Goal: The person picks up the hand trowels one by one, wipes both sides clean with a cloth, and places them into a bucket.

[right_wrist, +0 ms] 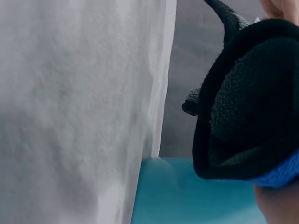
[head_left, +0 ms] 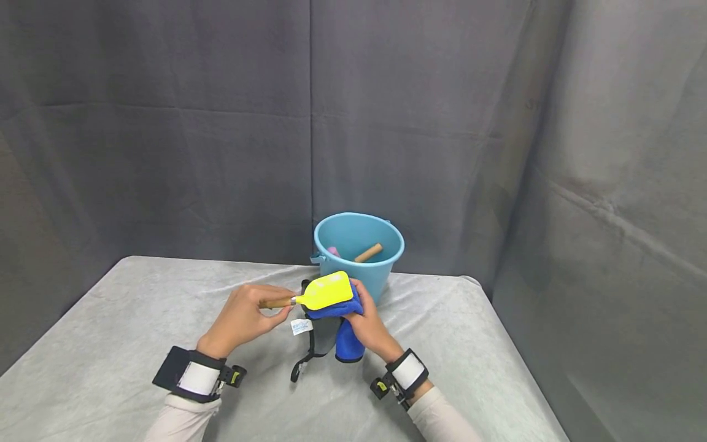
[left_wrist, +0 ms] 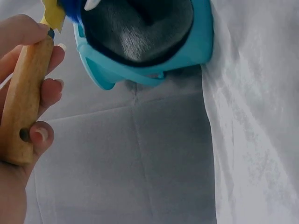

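In the head view my left hand [head_left: 242,314] grips the wooden handle of a small toy shovel [head_left: 327,291] with a flat yellow blade. The left wrist view shows the fingers wrapped around that handle [left_wrist: 24,100]. My right hand [head_left: 371,324] holds a blue and grey fabric piece [head_left: 349,342] with black edging, a black strap and a white tag [head_left: 301,326]. The yellow blade overlaps the fabric's blue upper part in the head view. Its dark, hollow fleecy inside [right_wrist: 254,98] faces the right wrist camera. The fabric hides part of my right fingers.
A light blue bucket [head_left: 358,219] stands at the table's back edge, just beyond my hands. Inside it are a wooden handle [head_left: 368,252] and something pink [head_left: 334,251]. A pale cloth covers the table [head_left: 99,368]; grey curtains [head_left: 221,153] hang behind and at both sides.
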Available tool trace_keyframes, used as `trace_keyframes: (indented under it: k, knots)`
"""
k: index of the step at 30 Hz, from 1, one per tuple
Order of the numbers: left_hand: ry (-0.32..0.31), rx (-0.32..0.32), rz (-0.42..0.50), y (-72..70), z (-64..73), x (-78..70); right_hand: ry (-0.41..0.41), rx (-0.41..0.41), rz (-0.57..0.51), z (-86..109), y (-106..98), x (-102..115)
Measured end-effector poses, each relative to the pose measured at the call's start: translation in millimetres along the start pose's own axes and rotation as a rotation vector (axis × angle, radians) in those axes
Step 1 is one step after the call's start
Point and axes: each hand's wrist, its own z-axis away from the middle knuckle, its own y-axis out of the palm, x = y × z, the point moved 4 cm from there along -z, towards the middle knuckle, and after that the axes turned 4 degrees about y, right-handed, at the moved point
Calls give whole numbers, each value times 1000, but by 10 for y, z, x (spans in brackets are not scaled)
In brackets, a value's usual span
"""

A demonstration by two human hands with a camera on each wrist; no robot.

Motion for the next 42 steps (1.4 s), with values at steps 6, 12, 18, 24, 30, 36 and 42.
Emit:
trace_keyframes:
  k: [6,12,18,24,30,36,42]
  knots:
    - [-25,-4,-4,-57,23,67,-19,-44,-11,-41,-96,28]
    - [-25,-18,7,-115,33,86,-93,-58,-29,-64,-150,85]
    - [-4,-48,-7,-157,27,98,-162,-77,-62,-78,-183,132]
    - [20,-80,-11,-173,41,124,-152,-77,-71,-74,-173,117]
    - [61,-141,2,-177,64,141,-124,-76,-43,-41,-154,76]
    - [76,-151,27,-135,75,126,-62,-35,-25,-13,-87,12]
    - [80,-139,38,-84,85,113,32,38,-16,13,42,-51]
